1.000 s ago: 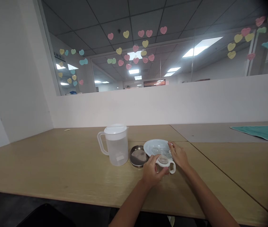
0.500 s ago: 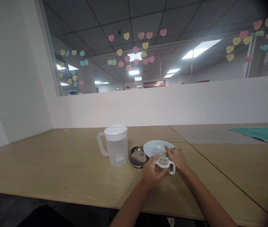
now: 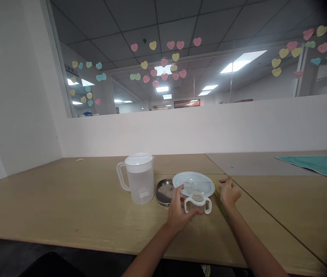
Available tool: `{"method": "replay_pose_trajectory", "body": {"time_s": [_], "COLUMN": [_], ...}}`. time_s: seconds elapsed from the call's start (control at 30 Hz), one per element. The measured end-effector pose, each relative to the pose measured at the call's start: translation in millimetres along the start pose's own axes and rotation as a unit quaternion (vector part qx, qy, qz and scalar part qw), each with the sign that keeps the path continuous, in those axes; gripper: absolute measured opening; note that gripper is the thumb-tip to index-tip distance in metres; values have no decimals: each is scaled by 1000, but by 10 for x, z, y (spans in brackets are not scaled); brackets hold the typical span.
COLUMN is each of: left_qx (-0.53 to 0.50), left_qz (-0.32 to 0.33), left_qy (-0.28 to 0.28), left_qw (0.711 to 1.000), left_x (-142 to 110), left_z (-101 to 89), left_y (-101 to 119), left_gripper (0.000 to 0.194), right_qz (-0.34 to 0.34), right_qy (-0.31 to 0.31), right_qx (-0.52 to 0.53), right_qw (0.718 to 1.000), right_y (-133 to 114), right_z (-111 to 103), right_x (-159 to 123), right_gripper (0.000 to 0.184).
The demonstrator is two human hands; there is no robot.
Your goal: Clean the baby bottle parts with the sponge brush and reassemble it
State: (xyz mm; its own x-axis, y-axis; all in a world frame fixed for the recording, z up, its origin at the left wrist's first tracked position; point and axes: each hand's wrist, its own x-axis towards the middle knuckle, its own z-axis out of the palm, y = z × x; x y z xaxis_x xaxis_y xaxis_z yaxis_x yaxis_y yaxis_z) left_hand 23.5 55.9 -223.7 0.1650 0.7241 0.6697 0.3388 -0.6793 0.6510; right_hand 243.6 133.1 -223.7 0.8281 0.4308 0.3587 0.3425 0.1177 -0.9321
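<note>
My left hand (image 3: 178, 213) grips a small clear cup (image 3: 197, 207) with a white two-handled collar, thumb across its front near the base. The cup's round top opening faces up, and it stands just in front of a pale blue plate (image 3: 209, 188). A clear piece (image 3: 189, 187) lies on the plate. To the right of the plate is my right hand (image 3: 230, 192), raised with its fingers curled; I cannot make out anything in them. Beside that hand, a thin yellow-and-green stick (image 3: 217, 194) slants along the plate's right edge.
Left of the plate is a round metal dish (image 3: 163, 192), partly behind my left hand. A lidded translucent pitcher (image 3: 139, 179) stands farther left, its handle pointing left. A green cloth (image 3: 319, 163) lies at the far right. A white wall (image 3: 129, 134) borders the table's back.
My right hand has moved from over the plate to its right side, fingers now curled, uncovering the yellow-and-green stick and the cup's right handle. My left hand keeps hold of the cup.
</note>
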Motion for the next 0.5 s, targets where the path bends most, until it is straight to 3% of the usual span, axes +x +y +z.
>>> {"method": "replay_pose_trajectory", "body": {"time_s": [0.07,0.13,0.2,0.27,0.33,0.43,0.5], "left_qx": [22,76,136,174,199,173,131], "left_qz": [40,46,32,15,-18,-126,-199], "left_qy": [79,215,353,449,481,426,381], "left_qw": [996,973,925,876,854,879,893], "left_x": [23,89,198,338,487,692,797], "left_z": [-210,-532,-937,-1366,-1747,-2116,-2217], "left_y": [1,-38,-117,-224,-337,-484,-548], "left_gripper": [55,37,31,31,39,49,38], "right_qz": [70,102,116,126,132,136,138], "right_qy": [53,79,79,71,62,52,41], "right_qx": [-15,-31,-41,-50,-57,-64,-69], "right_qw": [996,991,989,988,988,987,987], "right_y": [88,173,249,305,339,354,355], "right_z": [6,22,50,83,109,121,117], "right_x": [68,114,131,129,121,118,126], "right_gripper": [54,54,53,52,53,53,53]}}
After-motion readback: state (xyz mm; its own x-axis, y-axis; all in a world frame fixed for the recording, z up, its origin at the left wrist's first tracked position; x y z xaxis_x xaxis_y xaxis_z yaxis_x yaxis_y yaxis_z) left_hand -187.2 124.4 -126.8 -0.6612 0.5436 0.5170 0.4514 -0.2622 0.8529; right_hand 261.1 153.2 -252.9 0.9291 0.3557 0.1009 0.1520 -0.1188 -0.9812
